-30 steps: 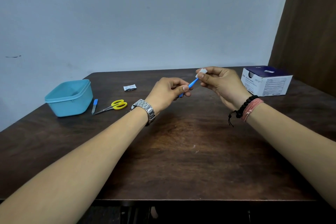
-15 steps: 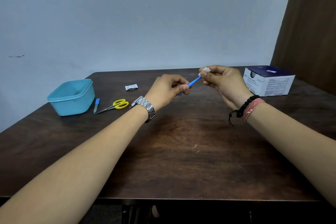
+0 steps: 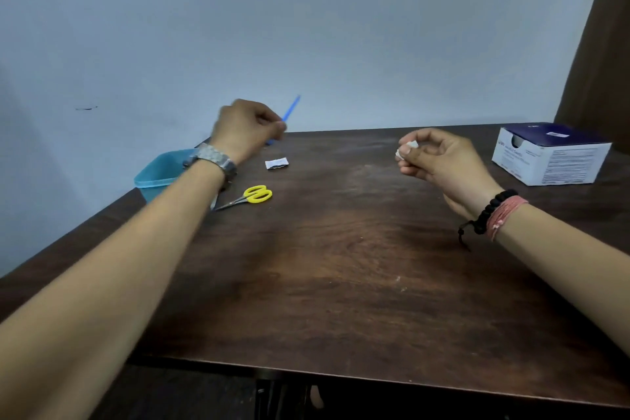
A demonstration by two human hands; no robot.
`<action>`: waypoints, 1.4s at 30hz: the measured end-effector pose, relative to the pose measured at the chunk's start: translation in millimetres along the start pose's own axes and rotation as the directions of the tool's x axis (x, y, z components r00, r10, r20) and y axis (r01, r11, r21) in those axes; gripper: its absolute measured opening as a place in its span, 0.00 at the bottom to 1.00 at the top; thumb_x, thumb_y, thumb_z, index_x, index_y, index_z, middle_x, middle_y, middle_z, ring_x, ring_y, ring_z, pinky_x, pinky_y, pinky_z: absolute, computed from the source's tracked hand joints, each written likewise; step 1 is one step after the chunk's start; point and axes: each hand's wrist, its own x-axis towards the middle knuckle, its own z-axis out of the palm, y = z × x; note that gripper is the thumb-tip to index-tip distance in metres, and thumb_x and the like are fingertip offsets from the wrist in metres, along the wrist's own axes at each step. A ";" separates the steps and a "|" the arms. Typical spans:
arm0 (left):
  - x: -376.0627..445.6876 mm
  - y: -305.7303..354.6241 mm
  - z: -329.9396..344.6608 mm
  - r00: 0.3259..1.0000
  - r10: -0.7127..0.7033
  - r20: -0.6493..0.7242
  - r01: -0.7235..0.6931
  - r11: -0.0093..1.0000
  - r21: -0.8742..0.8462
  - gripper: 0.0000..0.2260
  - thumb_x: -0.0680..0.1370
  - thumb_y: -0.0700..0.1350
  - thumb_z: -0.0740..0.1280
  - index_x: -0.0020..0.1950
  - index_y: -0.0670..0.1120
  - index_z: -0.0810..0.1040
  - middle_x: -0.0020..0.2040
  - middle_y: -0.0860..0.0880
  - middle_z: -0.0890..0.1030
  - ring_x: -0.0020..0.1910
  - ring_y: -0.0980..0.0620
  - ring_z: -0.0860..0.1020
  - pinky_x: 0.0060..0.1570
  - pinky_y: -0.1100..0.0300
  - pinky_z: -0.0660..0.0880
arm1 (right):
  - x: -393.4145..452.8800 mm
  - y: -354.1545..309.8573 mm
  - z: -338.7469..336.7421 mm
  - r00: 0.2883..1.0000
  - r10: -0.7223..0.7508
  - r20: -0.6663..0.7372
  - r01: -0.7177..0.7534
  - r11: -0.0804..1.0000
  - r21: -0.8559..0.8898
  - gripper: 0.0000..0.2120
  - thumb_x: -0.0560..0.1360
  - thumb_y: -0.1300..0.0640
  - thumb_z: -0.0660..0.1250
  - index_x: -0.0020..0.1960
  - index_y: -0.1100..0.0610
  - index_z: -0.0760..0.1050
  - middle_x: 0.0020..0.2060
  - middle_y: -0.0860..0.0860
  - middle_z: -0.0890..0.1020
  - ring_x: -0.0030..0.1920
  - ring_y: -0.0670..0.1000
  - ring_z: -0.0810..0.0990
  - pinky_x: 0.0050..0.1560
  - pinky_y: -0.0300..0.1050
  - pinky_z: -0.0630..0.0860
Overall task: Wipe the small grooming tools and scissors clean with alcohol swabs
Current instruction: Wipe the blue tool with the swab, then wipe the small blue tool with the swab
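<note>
Left hand [image 3: 247,128] gripping blue tool [image 3: 289,110], heading to tub [image 3: 160,170]; right hand [image 3: 434,160] pinching swab [image 3: 407,148]. Best releasing low, inside tub.

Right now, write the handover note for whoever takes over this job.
Left hand: grips the blue tool, raised over the far left of the table, close to the tub.
Right hand: pinches a used swab, apart from the tool.
Scissors: flat on the table beside the tub, untouched.
Another small tool lies by the scissors, mostly hidden by the left forearm.
Torn wrapper lies behind the scissors; swab box far right.
Done: blue tool seems wiped, judging by the parted hands.
Left: set it down, wipe the scissors, probably with a fresh swab.
</note>
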 end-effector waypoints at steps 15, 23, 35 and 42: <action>-4.3 -100.0 -76.3 0.936 -0.345 0.074 0.230 0.756 0.613 0.05 0.73 0.45 0.72 0.48 0.47 0.85 0.48 0.45 0.81 0.45 0.47 0.75 0.40 0.58 0.70 | -8.3 -8.0 7.3 0.993 0.077 0.086 -0.069 0.993 -0.093 0.04 0.76 0.64 0.68 0.49 0.58 0.76 0.36 0.58 0.82 0.31 0.49 0.79 0.34 0.39 0.80; -1.6 -74.5 -49.6 0.999 -0.032 0.042 -0.003 0.756 0.654 0.05 0.75 0.47 0.68 0.49 0.49 0.81 0.50 0.41 0.81 0.51 0.38 0.78 0.48 0.52 0.75 | -7.8 -9.4 7.7 0.991 0.091 0.097 -0.080 0.991 -0.110 0.03 0.78 0.64 0.66 0.50 0.60 0.78 0.34 0.58 0.82 0.29 0.49 0.78 0.30 0.39 0.78; -4.4 -42.4 21.0 0.933 -0.229 0.278 -0.137 0.487 0.862 0.15 0.80 0.35 0.57 0.66 0.37 0.72 0.65 0.37 0.73 0.62 0.36 0.75 0.56 0.49 0.74 | -6.0 -3.1 6.1 0.979 0.084 0.184 -0.063 0.991 -0.117 0.07 0.78 0.64 0.65 0.55 0.65 0.74 0.44 0.60 0.85 0.34 0.48 0.82 0.34 0.36 0.79; -0.6 -36.8 27.4 0.936 -0.301 0.184 0.010 0.544 0.839 0.15 0.78 0.33 0.58 0.65 0.35 0.72 0.64 0.36 0.74 0.61 0.36 0.76 0.55 0.51 0.75 | -8.3 -1.7 4.5 0.974 0.064 0.215 -0.034 0.990 -0.140 0.08 0.77 0.63 0.66 0.53 0.68 0.76 0.41 0.61 0.85 0.34 0.47 0.83 0.36 0.36 0.79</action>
